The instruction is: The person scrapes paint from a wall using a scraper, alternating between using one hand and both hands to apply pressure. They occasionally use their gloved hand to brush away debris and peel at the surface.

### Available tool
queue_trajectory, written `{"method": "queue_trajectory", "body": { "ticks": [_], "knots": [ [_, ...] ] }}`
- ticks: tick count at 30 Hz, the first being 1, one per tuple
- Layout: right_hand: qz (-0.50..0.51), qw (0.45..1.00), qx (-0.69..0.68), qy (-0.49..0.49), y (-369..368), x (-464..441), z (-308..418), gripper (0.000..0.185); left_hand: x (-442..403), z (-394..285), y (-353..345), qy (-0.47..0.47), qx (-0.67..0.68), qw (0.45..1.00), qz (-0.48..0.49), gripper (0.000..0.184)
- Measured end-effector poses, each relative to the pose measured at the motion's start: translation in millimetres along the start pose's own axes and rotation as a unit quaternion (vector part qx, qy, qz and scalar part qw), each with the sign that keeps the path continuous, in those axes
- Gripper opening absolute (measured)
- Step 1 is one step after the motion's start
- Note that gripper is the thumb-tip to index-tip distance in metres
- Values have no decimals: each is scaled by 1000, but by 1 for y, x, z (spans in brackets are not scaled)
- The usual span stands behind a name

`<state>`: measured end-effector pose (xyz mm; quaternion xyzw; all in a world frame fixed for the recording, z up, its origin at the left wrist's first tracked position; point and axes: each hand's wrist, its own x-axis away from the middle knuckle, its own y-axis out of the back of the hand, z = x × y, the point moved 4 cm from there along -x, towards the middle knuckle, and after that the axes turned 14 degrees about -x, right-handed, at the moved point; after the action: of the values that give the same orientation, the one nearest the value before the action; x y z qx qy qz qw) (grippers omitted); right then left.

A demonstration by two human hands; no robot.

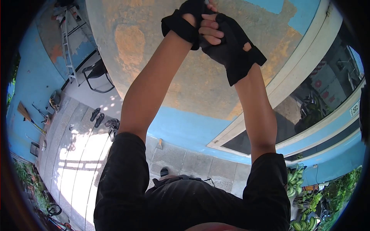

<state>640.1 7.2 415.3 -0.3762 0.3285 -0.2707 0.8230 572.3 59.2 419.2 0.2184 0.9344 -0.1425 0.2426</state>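
Observation:
Both hands wear black fingerless gloves and are raised together at the top of the view, in front of a wall (154,57) with patchy bare plaster and peeling blue paint. My right hand (227,38) has its fingers curled closed, pressed up beside the left one. My left hand (190,17) is partly cut off by the top edge; its visible fingertips are bent in. A small pale bit shows between the hands, but what they grip is hidden.
A window (320,96) with a pale frame is at right. At left stand a ladder (69,46), a black chair (98,75) and a broom (25,111). Sandals (97,117) and a small tan tool (159,144) lie on the paving. Plants (295,181) grow at lower right.

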Motion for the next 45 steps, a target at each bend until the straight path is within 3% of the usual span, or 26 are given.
{"method": "queue_trajectory", "body": {
  "ticks": [1,2,6,10,13,15,16,18,20,22,24,27,30,31,33,36,42,43,45],
  "knots": [
    [-8,1000,1,12,6,1,-1,18,18,-9,32,-133,-137,946,-261,26],
    [-18,1000,4,23,6,3,-3,17,38,-21,42,-255,-258,791,-493,27],
    [-39,998,-17,42,4,7,-10,17,42,-11,40,-240,-213,792,-520,27],
    [-33,999,5,35,10,5,-1,17,43,-22,57,-228,-262,790,-505,28],
    [-24,999,-16,28,3,3,-1,17,38,-22,54,-266,-216,809,-477,28],
    [-26,999,-23,32,7,11,-7,17,36,-14,51,-227,-213,877,-365,27],
    [-20,999,-19,34,8,6,-4,17,35,-21,54,-226,-218,878,-361,27],
    [-7,999,-18,34,12,-1,1,17,36,-25,50,-267,-260,792,-485,26],
    [21,999,-13,20,3,-12,4,17,37,-35,42,-299,-275,782,-472,27],
    [-13,999,-20,28,-4,-6,-4,17,37,-31,37,-248,-219,867,-372,29],
    [-18,998,-42,39,1,-2,-9,17,43,-31,48,-225,-200,877,-374,30],
    [-14,999,-29,43,2,-4,-11,18,34,-27,40,-223,-172,917,-281,30],
    [-37,997,-30,63,4,2,-15,18,39,-18,39,-208,-151,920,-297,28],
    [-39,998,-21,53,9,5,-14,18,38,-20,39,-207,-155,920,-296,28],
    [-41,998,-5,45,9,5,-10,17,45,-27,47,-221,-239,811,-486,26],
    [-22,998,-11,54,0,-5,-6,17,35,-30,37,-270,-230,845,-401,25],
    [-11,998,-36,48,7,-4,-7,20,42,-27,44,-250,-193,836,-448,26],
    [16,999,-37,33,4,-8,-6,20,42,-34,42,-267,-268,812,-445,27],
    [1,998,-37,41,2,-3,-10,19,46,-28,42,-253,-250,819,-450,27]
  ]
}}
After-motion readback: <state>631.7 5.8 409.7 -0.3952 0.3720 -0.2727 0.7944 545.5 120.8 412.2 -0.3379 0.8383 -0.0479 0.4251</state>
